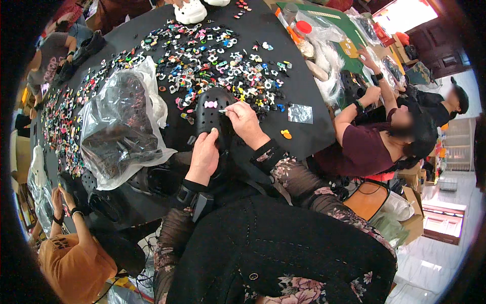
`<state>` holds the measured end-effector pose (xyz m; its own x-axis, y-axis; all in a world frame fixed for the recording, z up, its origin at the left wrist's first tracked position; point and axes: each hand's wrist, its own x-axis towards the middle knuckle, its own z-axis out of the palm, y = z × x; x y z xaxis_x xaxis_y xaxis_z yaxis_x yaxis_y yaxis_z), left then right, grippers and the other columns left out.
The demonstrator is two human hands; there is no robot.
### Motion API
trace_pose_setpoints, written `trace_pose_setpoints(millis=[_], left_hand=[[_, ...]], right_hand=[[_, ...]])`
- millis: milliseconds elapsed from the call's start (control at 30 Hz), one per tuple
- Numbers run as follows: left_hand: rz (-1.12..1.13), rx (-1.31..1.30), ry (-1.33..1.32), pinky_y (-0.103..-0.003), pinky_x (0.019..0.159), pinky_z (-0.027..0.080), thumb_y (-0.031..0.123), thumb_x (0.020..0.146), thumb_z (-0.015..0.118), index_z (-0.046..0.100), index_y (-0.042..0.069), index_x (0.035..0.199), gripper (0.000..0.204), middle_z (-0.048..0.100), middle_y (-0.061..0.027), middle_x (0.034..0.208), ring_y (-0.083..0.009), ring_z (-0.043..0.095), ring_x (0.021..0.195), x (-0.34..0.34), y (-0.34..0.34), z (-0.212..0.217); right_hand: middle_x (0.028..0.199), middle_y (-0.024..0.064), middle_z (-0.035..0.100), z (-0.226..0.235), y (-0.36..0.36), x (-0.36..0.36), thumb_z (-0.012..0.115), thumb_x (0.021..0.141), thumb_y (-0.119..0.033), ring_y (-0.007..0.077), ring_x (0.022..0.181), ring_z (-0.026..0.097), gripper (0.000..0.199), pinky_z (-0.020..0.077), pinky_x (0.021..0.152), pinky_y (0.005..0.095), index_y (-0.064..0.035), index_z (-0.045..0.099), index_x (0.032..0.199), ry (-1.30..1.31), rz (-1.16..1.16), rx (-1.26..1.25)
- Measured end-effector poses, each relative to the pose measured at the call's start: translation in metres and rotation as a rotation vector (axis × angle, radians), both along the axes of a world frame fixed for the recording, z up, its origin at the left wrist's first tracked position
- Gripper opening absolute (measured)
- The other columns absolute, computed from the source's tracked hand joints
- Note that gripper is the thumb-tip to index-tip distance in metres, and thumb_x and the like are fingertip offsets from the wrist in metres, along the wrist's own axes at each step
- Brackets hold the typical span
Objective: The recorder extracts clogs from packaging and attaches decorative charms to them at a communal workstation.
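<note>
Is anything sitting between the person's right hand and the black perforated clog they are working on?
Nothing visible does. The right hand is already at the black clog, fingertips pinching a small pale piece against its top beside a pink charm. The left hand grips the clog's near end.

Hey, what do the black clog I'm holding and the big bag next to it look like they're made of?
The black clog looks like moulded foam or rubbery plastic, matte, going by its smooth rounded shell with punched holes. The big bag seems to be thin clear plastic film, glossy, since it crinkles, catches glare, and shows dark shapes through it.
</note>
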<state>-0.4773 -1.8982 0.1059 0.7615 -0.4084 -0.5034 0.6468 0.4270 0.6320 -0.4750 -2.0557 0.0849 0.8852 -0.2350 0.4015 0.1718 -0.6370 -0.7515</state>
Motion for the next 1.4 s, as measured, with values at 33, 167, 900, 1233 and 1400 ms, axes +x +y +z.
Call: trace_pose_setpoints(millis=[33, 167, 900, 1233, 1400], left_hand=[[0.01, 0.007, -0.013, -0.027, 0.079, 0.038, 0.014, 0.09, 0.055, 0.053, 0.002, 0.099, 0.015, 0.056, -0.0016, 0.094, -0.0115, 0.05, 0.088, 0.0, -0.001, 0.0], [0.02, 0.019, -0.017, -0.027, 0.073, 0.041, 0.016, 0.091, 0.055, 0.054, 0.002, 0.098, 0.016, 0.056, -0.0016, 0.09, -0.0112, 0.052, 0.083, -0.001, -0.001, 0.003], [0.001, 0.014, -0.032, -0.027, 0.08, 0.039, 0.012, 0.09, 0.055, 0.053, 0.002, 0.098, 0.012, 0.054, -0.0023, 0.095, -0.0111, 0.049, 0.091, -0.001, -0.001, -0.005], [-0.035, 0.141, -0.093, -0.026, 0.069, 0.04, 0.01, 0.088, 0.054, 0.052, 0.001, 0.091, 0.009, 0.054, -0.0006, 0.086, -0.0097, 0.049, 0.078, -0.001, -0.001, -0.011], [-0.046, 0.302, -0.227, -0.026, 0.056, 0.036, 0.011, 0.087, 0.054, 0.051, 0.002, 0.079, 0.013, 0.049, 0.001, 0.075, -0.0064, 0.043, 0.067, -0.002, -0.002, -0.01]], right_hand=[[0.08, 0.0121, 0.061, 0.0, -0.001, 0.002, 0.06, 0.079, -0.006, 0.0285, 0.079, 0.059, 0.008, 0.0474, 0.073, 0.0345, 0.0001, 0.063, 0.084, -0.001, -0.018, 0.02], [0.08, 0.0126, 0.06, 0.002, 0.001, 0.001, 0.061, 0.079, -0.007, 0.0284, 0.078, 0.059, 0.009, 0.0473, 0.072, 0.0339, 0.0003, 0.064, 0.084, 0.034, -0.021, 0.032], [0.086, 0.0082, 0.055, 0.007, 0.014, -0.008, 0.056, 0.077, -0.008, 0.0255, 0.084, 0.051, 0.012, 0.0419, 0.074, 0.0352, -0.003, 0.06, 0.087, -0.136, 0.043, -0.543], [0.094, 0.0099, 0.053, 0.015, 0.02, -0.025, 0.051, 0.073, -0.001, 0.0285, 0.09, 0.05, 0.033, 0.0414, 0.076, 0.0372, 0.0008, 0.059, 0.105, 0.034, 0.079, -0.486], [0.099, 0.0112, 0.052, 0.016, 0.019, -0.023, 0.052, 0.072, -0.001, 0.0294, 0.093, 0.048, 0.035, 0.0407, 0.078, 0.0374, 0.002, 0.058, 0.106, 0.083, 0.123, -0.486]])
